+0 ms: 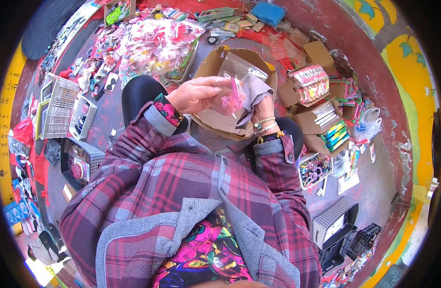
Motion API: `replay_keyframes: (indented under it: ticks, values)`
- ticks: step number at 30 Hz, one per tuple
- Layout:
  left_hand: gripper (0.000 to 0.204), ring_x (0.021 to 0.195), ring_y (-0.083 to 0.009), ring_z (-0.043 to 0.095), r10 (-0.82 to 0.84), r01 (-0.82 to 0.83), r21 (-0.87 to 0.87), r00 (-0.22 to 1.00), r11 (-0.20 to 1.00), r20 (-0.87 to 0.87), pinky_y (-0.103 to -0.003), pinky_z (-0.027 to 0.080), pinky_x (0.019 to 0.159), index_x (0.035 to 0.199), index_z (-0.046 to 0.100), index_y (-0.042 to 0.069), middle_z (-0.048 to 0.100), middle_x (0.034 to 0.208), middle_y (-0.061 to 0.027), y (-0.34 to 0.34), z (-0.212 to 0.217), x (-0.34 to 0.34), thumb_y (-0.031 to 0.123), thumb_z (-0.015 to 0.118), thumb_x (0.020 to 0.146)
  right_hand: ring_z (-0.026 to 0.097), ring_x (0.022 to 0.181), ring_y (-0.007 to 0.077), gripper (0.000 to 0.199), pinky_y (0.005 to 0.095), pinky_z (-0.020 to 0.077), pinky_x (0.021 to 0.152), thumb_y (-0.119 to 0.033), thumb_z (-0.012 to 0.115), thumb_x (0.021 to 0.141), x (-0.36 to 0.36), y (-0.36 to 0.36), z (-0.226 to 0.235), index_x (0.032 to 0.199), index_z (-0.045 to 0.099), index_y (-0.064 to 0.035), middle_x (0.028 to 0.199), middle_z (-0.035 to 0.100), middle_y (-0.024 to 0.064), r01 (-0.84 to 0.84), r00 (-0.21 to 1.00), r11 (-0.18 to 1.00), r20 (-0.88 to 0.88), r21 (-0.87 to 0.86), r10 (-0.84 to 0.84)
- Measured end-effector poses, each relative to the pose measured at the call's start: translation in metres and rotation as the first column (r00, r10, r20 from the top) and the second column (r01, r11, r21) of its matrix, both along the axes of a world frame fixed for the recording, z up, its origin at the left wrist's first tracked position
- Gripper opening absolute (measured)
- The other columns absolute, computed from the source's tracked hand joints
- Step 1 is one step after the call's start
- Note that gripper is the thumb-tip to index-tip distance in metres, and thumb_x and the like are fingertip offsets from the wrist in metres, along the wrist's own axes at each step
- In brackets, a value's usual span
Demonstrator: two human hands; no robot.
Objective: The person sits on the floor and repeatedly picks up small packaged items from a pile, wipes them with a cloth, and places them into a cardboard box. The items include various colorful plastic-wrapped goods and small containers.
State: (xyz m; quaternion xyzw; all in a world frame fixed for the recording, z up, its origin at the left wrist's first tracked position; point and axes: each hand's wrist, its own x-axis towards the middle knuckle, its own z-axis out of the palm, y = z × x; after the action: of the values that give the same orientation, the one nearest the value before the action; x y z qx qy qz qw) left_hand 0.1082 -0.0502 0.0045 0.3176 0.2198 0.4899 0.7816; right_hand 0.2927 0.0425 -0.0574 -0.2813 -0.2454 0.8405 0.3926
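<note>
Hands, two, bare, raised together over an open cardboard box [215,122] that rests between the person's knees. Left hand [197,93]: fingers curled and pressed together at the tips, pinching the edge of a small clear plastic bag [235,93] holding a pink item; what the item is cannot be told. Right hand [259,103]: largely hidden behind the bag and a grey sleeve cuff, so whether it grips cannot be told; beaded bracelets [264,125] at its wrist. Bag position: upright between the two hands, above the box's middle. A larger clear bag [242,67] lies inside the box at its far side. Surroundings, on the floor: heap of pink and red packaged trinkets [153,43] beyond the box; white plastic baskets [62,105] to the left; cardboard cartons of coloured packets [321,115] to the right; clear tub of hair ties [315,169] near the right knee. Clothing: plaid jacket [182,192] in red and grey.
</note>
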Motion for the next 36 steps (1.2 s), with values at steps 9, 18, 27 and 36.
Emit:
replay_keyframes:
  ticks: [9, 18, 27, 36]
  values:
    - [0.046, 0.106, -0.0297, 0.054, 0.265, -0.249, -0.129, 0.957, 0.960, 0.123, -0.040, 0.047, 0.088, 0.127, 0.037, -0.001, 0.050, 0.120, -0.0201, 0.016, 0.002, -0.018, 0.018, 0.047, 0.086, 0.060, 0.085, 0.0174, 0.025, 0.0311, 0.0503, 0.075, -0.018, 0.057, 0.086, 0.014, 0.011, 0.012, 0.105, 0.058, -0.0031, 0.097, 0.062, 0.0059, 0.206, 0.978, 0.977, 0.035, -0.052, -0.205]
    - [0.013, 0.085, -0.0189, 0.058, 0.452, -0.509, -0.521, 0.858, 0.685, -0.243, -0.036, 0.049, 0.075, 0.092, 0.058, 0.003, 0.061, 0.089, -0.0063, 0.036, -0.107, -0.036, 0.005, 0.056, 0.079, 0.060, 0.086, 0.0232, 0.038, 0.0387, 0.0529, 0.068, -0.033, 0.056, 0.085, 0.083, 0.034, 0.030, 0.112, 0.053, -0.0071, 0.101, 0.061, 0.0089, 0.450, 0.890, 0.891, 0.055, 0.068, -0.453]
    - [0.006, 0.050, -0.0127, 0.042, 0.266, -0.596, -0.540, 0.780, 0.595, -0.567, -0.029, 0.028, 0.044, 0.069, 0.055, 0.010, 0.050, 0.061, -0.0006, 0.102, -0.226, 0.011, 0.010, 0.058, 0.074, 0.053, 0.102, 0.0242, 0.043, 0.0365, 0.0500, 0.078, -0.027, 0.052, 0.087, 0.114, 0.040, 0.012, 0.124, 0.042, -0.0074, 0.114, 0.053, 0.0088, 0.435, 0.899, 0.900, 0.057, 0.007, -0.435]
    - [0.020, 0.059, -0.0082, 0.045, 0.261, -0.595, -0.591, 0.790, 0.545, -0.555, -0.022, 0.032, 0.049, 0.097, 0.060, 0.009, 0.062, 0.084, 0.0002, 0.189, -0.329, 0.036, 0.001, 0.046, 0.084, 0.049, 0.112, 0.0271, 0.048, 0.0445, 0.0424, 0.094, -0.033, 0.047, 0.089, 0.096, 0.032, 0.039, 0.130, 0.037, -0.0095, 0.126, 0.048, 0.0095, 0.462, 0.878, 0.852, 0.260, -0.246, -0.401]
